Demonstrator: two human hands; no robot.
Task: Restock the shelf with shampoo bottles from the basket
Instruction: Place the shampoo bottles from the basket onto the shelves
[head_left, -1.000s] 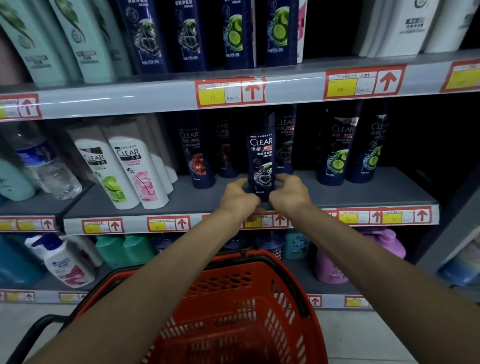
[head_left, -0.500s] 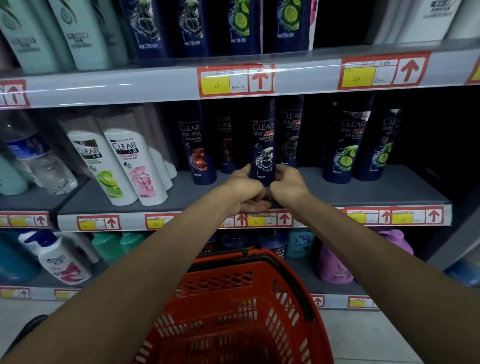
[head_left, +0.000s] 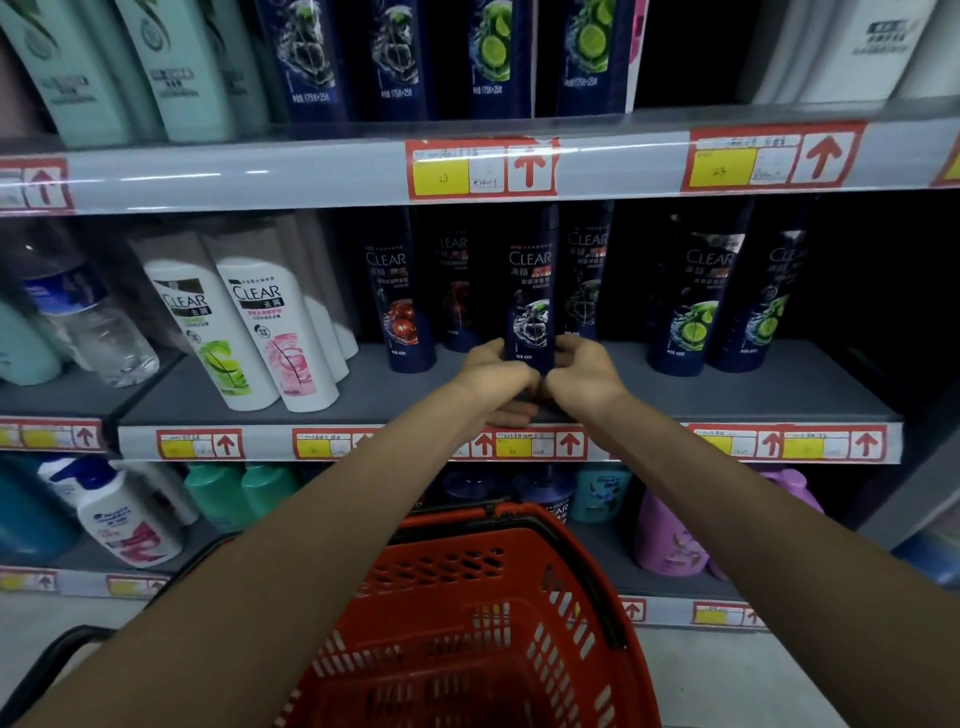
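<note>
Your left hand and right hand still grip the glossy navy shampoo bottle, now further back on the matte grey shelf.

I see it all in dim light; at the right, the back of the middle shelf sinks into black. Glare streaks the price strip at upper left. The edges bow outward, and the lower corners look soft, perhaps out of focus.
</note>
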